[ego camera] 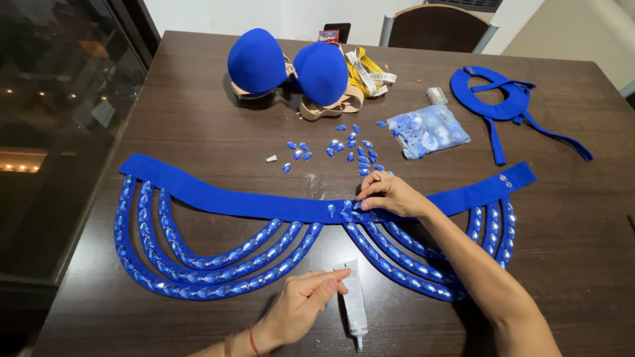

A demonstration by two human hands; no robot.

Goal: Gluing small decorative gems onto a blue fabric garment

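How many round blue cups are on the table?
2: the left blue cup and the right blue cup sit side by side at the table's far edge.

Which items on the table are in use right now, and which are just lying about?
In use: right hand pressing a gem onto the blue belt; left hand on the glue tube; loose gems.

Lying about: blue padded cups, measuring tape, gem bag, blue collar piece.

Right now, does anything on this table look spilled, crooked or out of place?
Only small things. Loose blue gems lie scattered on the table beside their plastic bag, and one small white piece sits alone left of them. The glue tube lies flat by the left hand. Nothing looks damaged.
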